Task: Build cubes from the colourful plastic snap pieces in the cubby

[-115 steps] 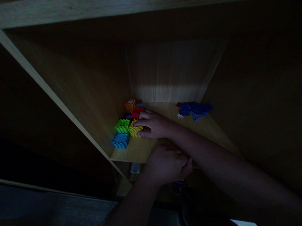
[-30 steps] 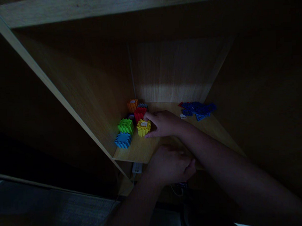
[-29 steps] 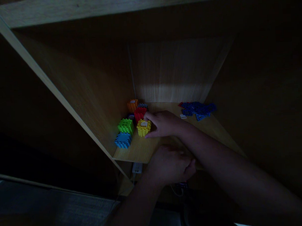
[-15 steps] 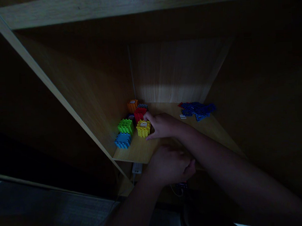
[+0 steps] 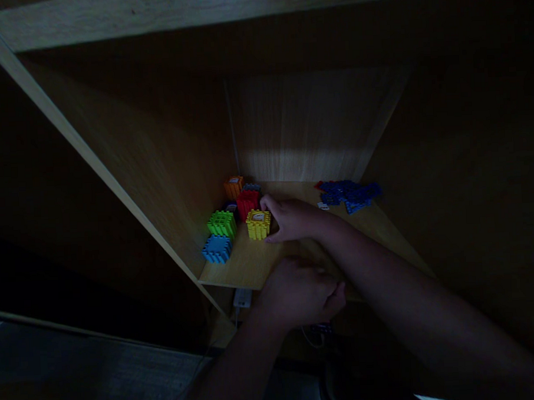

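My right hand [image 5: 292,219] reaches over the shelf, its thumb and fingers around the right side of a yellow toothed-edge toy cube [image 5: 258,225]. Just behind that cube stands a red cube [image 5: 248,205]. To its left are a green cube [image 5: 221,224] and, nearer the front edge, a light blue block [image 5: 217,249]. My left hand [image 5: 301,290] is closed in front of the shelf, below my right forearm; whatever it holds, if anything, is hidden.
An orange cube [image 5: 234,186] stands in the back left corner. A pile of dark blue flat pieces [image 5: 349,195] lies at the back right, beside a small white piece [image 5: 323,206]. Under the wooden shelf [image 5: 239,275] is a white power strip [image 5: 242,298]. Side panels enclose the compartment.
The yellow cube has shifted slightly right and back together with my right hand, widening the gap to the green cube. My left hand has stayed in place.
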A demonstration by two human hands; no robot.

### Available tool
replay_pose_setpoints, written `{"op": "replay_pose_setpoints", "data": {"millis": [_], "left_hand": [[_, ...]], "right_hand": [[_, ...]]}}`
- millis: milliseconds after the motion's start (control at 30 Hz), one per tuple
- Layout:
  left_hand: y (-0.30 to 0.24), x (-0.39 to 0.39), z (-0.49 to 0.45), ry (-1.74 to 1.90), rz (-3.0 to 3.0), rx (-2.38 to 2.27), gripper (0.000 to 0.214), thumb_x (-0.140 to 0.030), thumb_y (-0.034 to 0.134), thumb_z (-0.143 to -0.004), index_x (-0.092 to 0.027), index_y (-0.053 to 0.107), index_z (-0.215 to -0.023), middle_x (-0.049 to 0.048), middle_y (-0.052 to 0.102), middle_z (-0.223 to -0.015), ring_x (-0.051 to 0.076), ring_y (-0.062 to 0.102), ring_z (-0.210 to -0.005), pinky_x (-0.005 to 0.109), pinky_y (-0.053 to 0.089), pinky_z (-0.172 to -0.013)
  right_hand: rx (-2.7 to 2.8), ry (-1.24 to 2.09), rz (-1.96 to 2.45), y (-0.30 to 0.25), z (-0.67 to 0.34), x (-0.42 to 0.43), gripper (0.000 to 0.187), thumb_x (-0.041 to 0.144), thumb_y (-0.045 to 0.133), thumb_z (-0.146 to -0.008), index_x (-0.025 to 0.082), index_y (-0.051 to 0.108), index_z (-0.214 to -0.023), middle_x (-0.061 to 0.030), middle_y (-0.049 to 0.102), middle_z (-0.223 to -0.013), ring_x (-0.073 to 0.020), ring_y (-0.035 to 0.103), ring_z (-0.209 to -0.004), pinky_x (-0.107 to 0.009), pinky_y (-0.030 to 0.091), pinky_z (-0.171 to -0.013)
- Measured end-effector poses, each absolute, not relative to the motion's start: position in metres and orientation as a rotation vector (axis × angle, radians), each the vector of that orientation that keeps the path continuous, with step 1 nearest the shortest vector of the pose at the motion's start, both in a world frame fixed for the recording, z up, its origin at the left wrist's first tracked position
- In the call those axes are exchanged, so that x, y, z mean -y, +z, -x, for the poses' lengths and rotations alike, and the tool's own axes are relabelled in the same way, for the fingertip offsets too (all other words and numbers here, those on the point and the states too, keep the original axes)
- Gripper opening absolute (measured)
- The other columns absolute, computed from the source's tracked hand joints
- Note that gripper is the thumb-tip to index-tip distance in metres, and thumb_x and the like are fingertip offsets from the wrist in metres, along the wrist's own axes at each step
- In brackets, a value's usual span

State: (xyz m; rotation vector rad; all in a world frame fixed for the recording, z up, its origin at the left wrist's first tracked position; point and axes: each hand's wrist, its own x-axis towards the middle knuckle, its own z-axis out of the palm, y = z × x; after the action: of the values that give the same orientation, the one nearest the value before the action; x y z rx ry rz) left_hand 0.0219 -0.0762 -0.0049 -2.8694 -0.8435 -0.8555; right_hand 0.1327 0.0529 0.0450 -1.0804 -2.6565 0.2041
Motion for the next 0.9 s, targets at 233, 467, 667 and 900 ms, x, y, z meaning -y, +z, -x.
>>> {"op": "replay_pose_setpoints", "data": {"millis": [233,467,667,900], "left_hand": [[-0.005,0.076,-0.022,-0.847,2.859,0.849,0.037,-0.035,0.061,-0.099,-0.019,0.071,-0.066,0.0004,0.070,-0.062,0.016,0.062,-0.053,0.033,0.039,-0.056],[-0.005,0.077,-0.023,-0.816,2.871,0.876,0.038,-0.036,0.060,-0.100,-0.020,0.070,-0.067,0.0014,0.072,-0.065,0.017,0.065,-0.057,0.032,0.041,-0.058],[-0.005,0.077,-0.023,-0.806,2.853,0.863,0.038,-0.036,0.060,-0.100,-0.020,0.072,-0.067,0.0016,0.070,-0.063,0.017,0.064,-0.056,0.032,0.043,-0.059],[-0.006,0.077,-0.022,-0.816,2.843,0.858,0.037,-0.035,0.061,-0.100,-0.020,0.073,-0.068,0.0021,0.070,-0.062,0.016,0.063,-0.055,0.031,0.043,-0.059]], "right_hand": [[2.636,0.280,1.162,0.047,-0.147,-0.059,0.076,0.043,0.090,-0.072,0.026,0.045,-0.131,-0.0061,0.076,-0.108,-0.0249,0.071,-0.088,-0.031,0.046,-0.070],[2.577,0.343,1.223,0.049,-0.169,-0.070,0.075,0.037,0.091,-0.070,0.026,0.047,-0.130,-0.0076,0.075,-0.113,-0.0262,0.072,-0.093,-0.032,0.050,-0.072],[2.512,0.352,1.407,0.049,-0.193,-0.080,0.080,0.039,0.091,-0.071,0.026,0.047,-0.136,-0.0079,0.076,-0.108,-0.0294,0.074,-0.093,-0.036,0.054,-0.075],[2.399,0.188,1.273,0.056,-0.198,-0.077,0.100,0.059,0.093,-0.071,0.030,0.045,-0.153,-0.0136,0.059,-0.151,-0.0392,0.062,-0.134,-0.053,0.053,-0.107]]}}
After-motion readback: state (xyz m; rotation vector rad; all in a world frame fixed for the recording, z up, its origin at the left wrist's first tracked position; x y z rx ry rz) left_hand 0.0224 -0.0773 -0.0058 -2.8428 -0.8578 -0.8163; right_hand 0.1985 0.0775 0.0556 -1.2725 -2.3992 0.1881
